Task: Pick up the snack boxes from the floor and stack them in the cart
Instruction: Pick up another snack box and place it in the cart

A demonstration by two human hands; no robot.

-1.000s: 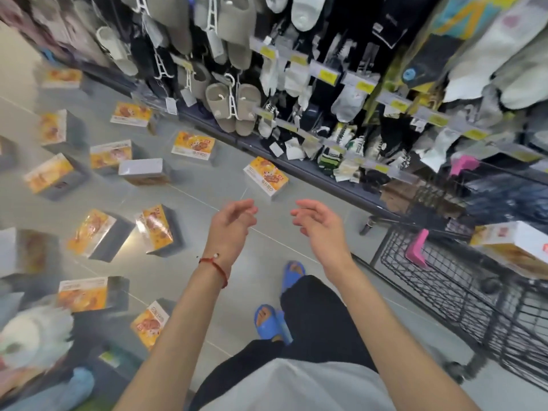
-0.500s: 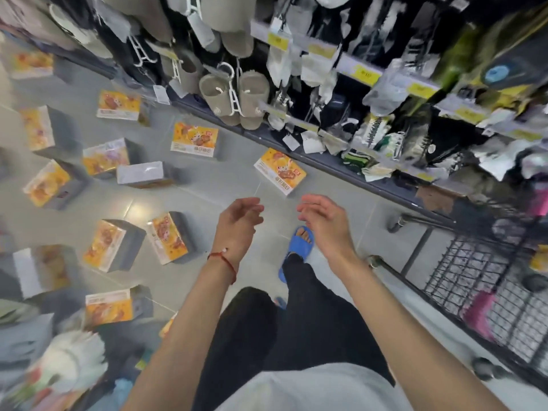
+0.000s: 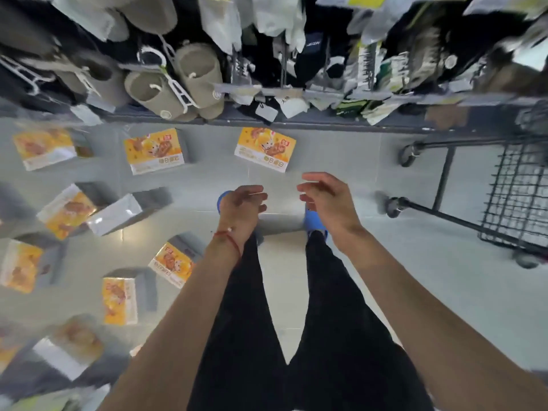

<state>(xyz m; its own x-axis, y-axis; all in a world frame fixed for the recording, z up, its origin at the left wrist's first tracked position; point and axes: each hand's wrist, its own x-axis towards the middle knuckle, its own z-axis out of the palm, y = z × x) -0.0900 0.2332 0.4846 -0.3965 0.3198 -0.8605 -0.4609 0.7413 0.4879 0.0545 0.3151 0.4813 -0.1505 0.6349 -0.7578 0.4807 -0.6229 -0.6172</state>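
Fingers (image 3: 314, 185) of left hand (image 3: 241, 209), right hand (image 3: 329, 200) loosely spread, empty; snack box (image 3: 264, 149) just beyond.

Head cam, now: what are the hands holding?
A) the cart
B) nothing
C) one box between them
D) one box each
B: the left hand and right hand are both empty, fingers loosely curled, with the nearest box lying untouched just ahead of them.

A shop: slippers (image 3: 195, 81) and socks (image 3: 311, 54) hang on display beside a wire cart (image 3: 516, 197).
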